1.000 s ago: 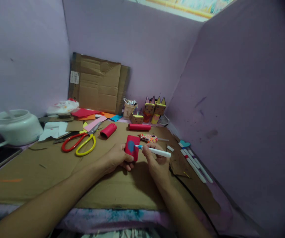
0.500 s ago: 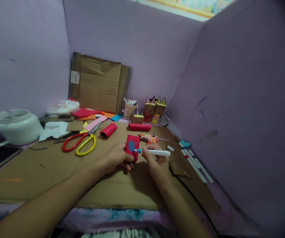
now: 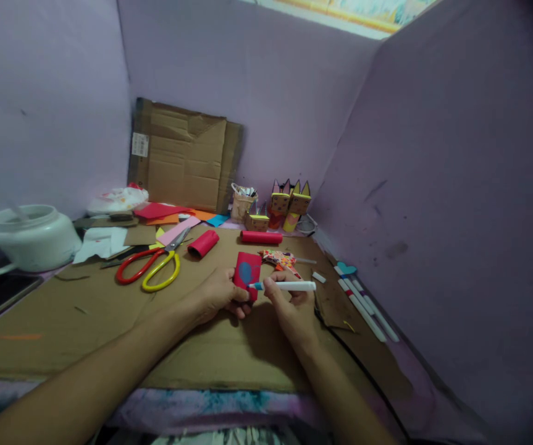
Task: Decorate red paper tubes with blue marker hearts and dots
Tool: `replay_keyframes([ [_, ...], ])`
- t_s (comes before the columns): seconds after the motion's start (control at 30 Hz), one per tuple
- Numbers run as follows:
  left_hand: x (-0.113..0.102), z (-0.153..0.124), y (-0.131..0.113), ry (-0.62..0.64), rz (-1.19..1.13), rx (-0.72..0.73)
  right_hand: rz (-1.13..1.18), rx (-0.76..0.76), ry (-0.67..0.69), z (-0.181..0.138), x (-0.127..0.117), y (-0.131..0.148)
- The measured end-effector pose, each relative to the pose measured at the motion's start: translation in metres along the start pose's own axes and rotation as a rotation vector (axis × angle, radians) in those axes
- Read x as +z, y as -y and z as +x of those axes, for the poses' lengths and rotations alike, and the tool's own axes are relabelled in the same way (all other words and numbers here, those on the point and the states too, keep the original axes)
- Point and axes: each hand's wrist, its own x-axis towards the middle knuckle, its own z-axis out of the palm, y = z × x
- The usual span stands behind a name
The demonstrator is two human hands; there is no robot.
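My left hand [image 3: 220,296] is closed round a red paper roll [image 3: 246,273] with a blue oval on its front, held upright over the cardboard sheet [image 3: 109,315]. My right hand [image 3: 289,306] pinches a white marker [image 3: 287,286] that lies almost level, its blue tip touching the lower right of the roll. Both forearms reach in from the bottom of the view.
Red-and-yellow scissors [image 3: 148,266] lie left of the hands. Two more red rolls [image 3: 202,243] [image 3: 261,237] lie behind, with paper animal figures [image 3: 289,204] in the corner. Several markers [image 3: 363,306] line the right wall. A white pot [image 3: 29,238] stands at the left, a cardboard panel [image 3: 183,157] leans at the back.
The marker has dropped from a slant to nearly level and its tip has slid down the roll's front. The left hand and roll have hardly moved.
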Motion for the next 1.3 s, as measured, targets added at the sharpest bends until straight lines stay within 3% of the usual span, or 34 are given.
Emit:
replay_keyframes([
  [1.03,0.0000,-0.0010,-0.0002,0.011,-0.006,-0.005,-0.029,0.008,0.022,0.0003,-0.0005,0.0009],
  [1.3,-0.0006,-0.0005,0.0009,0.020,0.019,0.007,-0.044,-0.004,-0.024,0.0003,-0.0004,-0.0029],
])
